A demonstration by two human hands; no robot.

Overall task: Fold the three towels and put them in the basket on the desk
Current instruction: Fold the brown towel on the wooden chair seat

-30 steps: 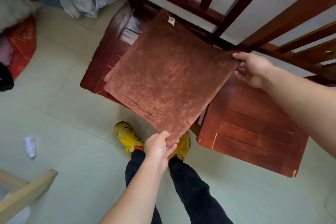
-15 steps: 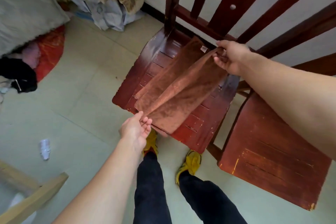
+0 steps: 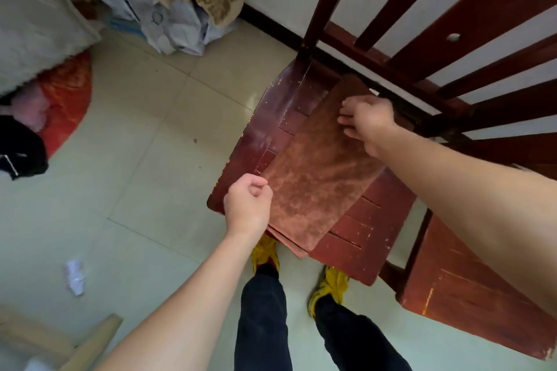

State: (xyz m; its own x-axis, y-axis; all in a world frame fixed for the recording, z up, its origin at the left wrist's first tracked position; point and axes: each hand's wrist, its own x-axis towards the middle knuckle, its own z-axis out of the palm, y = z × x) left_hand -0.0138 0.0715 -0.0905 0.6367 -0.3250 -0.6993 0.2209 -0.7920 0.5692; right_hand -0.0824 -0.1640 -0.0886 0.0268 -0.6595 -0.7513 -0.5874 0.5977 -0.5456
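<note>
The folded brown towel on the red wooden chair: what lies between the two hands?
In the head view, only the folded brown towel lies between the left hand and the right hand, flat on the red wooden chair.

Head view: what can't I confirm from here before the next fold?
- Basket and desk: neither shows in the head view; only a pale wooden corner is cut off at the lower left.
- Other two towels: none seen apart from the brown towel on the chair seat.
- Towel's far corner: covered by the right hand.
- Left hand: curled at the towel's near edge; whether its fingers pinch cloth is unclear.
</note>
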